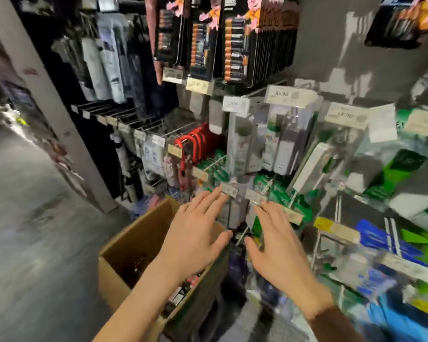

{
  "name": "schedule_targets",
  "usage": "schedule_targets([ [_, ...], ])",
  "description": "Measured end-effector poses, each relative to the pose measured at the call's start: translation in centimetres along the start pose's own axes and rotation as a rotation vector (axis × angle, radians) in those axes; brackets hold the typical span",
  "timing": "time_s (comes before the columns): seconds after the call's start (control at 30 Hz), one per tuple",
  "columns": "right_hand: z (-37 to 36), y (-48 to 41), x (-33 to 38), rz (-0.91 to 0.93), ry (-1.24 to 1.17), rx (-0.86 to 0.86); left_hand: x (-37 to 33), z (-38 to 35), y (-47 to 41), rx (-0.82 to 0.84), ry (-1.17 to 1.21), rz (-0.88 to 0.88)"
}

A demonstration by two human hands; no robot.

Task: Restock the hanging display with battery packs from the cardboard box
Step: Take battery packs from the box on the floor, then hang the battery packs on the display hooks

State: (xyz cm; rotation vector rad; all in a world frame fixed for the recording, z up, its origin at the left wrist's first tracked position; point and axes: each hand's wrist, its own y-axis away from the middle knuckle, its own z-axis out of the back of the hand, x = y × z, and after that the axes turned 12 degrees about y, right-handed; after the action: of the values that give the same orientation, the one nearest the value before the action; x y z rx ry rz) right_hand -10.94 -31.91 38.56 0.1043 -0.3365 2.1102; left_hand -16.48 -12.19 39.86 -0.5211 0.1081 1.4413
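Black and orange battery packs point(235, 43) hang in rows on hooks at the top of the display. An open cardboard box point(134, 245) stands on the floor below, with a few packs visible inside near its right wall. My left hand point(198, 233) hovers over the box's right side, fingers straight and spread, fingertips near a price tag point(229, 190) on a low hook. My right hand point(279, 248) is beside it, fingers also straight, reaching toward green packages point(282, 193) on the lower hooks. Neither hand holds anything.
Grey packaged chargers point(282, 144) hang mid-display, red cables point(195, 141) to their left, and blue and green packs point(381, 240) at the lower right. A grey pillar point(47, 99) stands left of the rack. The grey floor point(35, 218) stretches to the left.
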Motion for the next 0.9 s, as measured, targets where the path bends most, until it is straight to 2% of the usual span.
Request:
schedule_targets([
  [0.13, -6.1, 5.5, 3.4, 0.055, -0.040, 0.225, 1.9, -3.4, 11.6, 0.053, 0.071, 0.261],
  [0.23, -9.6, 8.8, 5.6, 0.080, -0.043, 0.330, 2.7, -4.6, 17.6, 0.111, 0.092, 0.399],
  [0.43, -12.6, 12.0, 8.4, 0.094, -0.099, 0.449, 3.3, -5.8, 21.9, 0.141, 0.086, 0.503],
  [0.67, -15.2, 11.2, 10.5, 0.029, -0.149, 0.443, 6.8, -6.5, 20.2, 0.171, 0.134, 0.481],
  [0.9, -20.1, 6.1, 14.3, -0.147, -0.248, 0.372, 16.1, -8.5, 14.8, 0.303, 0.152, 0.354],
])
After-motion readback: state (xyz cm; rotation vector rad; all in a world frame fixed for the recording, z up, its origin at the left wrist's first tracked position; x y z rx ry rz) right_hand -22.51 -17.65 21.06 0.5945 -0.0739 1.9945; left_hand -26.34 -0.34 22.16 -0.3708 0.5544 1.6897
